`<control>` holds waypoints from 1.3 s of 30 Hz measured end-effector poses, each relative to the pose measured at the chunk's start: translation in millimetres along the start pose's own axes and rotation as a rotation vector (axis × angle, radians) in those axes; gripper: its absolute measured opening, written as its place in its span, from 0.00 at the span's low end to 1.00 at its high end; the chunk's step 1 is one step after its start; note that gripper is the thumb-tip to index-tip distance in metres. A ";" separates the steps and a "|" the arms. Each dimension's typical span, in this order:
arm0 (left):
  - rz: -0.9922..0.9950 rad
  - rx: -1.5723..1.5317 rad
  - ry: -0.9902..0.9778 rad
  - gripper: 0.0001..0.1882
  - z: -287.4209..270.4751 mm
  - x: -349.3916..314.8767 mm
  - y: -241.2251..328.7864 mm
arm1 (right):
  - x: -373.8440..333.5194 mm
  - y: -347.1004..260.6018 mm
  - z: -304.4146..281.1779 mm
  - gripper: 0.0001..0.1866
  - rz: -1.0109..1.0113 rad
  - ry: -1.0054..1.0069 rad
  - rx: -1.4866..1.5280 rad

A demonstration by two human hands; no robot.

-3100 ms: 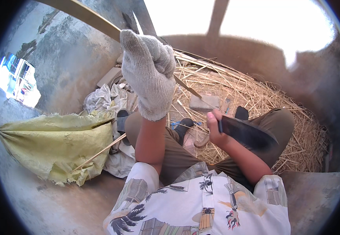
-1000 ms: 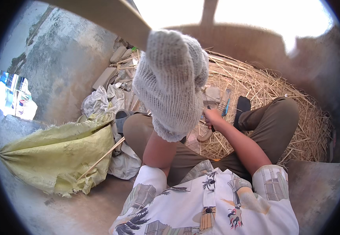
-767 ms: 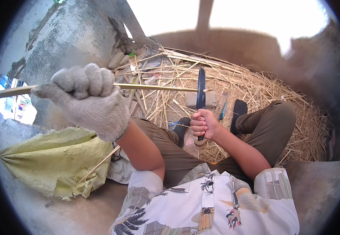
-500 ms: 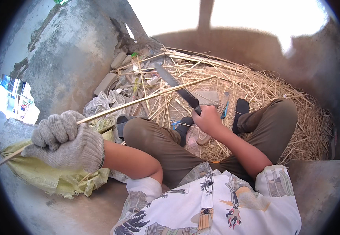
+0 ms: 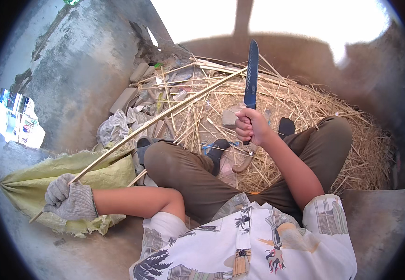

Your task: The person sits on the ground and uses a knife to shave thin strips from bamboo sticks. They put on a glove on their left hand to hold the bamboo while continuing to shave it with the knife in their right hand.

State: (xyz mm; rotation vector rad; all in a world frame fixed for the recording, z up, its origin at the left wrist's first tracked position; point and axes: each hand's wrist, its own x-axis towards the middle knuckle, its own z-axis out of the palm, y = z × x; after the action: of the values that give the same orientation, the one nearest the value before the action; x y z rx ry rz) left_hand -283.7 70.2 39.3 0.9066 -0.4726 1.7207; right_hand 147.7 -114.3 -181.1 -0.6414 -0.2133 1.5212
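My left hand (image 5: pixel 71 197), in a grey knitted glove, is closed round the lower end of a long, thin, pale strip (image 5: pixel 165 113) that looks like split bamboo. The strip slants up and to the right, its far tip by the knife blade. My bare right hand (image 5: pixel 253 126) grips the dark handle of a knife (image 5: pixel 252 74). The blade points almost straight up, its dark, patterned flat face showing. Whether the strip's tip touches the blade I cannot tell.
Straw-like strips and shavings (image 5: pixel 305 105) cover the floor ahead. A yellow-green woven sack (image 5: pixel 113 170) lies under my left arm. Bricks (image 5: pixel 124 100) and crumpled plastic (image 5: pixel 113 128) line the left wall. A curved wooden handle (image 5: pixel 245 163) and a block (image 5: pixel 230 117) lie between my feet.
My left hand has moved lower and nearer, and the strip slants more steeply. My right hand has risen, turning the knife from leaning left to nearly upright.
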 end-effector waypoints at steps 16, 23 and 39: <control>-0.353 0.023 -0.252 0.32 109.1 -30.7 -158.0 | -5.0 41.1 31.0 0.17 -0.402 0.304 -1.321; -0.420 0.255 -0.146 0.32 127.3 -68.3 -232.8 | -11.7 41.0 37.0 0.17 -0.430 0.313 -1.195; -0.702 -0.280 -0.401 0.32 94.0 -51.0 -230.8 | -29.6 33.9 47.0 0.15 -0.486 0.429 -1.155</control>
State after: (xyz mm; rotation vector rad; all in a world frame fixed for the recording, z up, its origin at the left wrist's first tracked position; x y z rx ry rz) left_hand -30.3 50.4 30.9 1.0534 -0.5551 0.8173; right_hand 92.5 -133.4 -152.3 -1.6552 -0.8695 0.6473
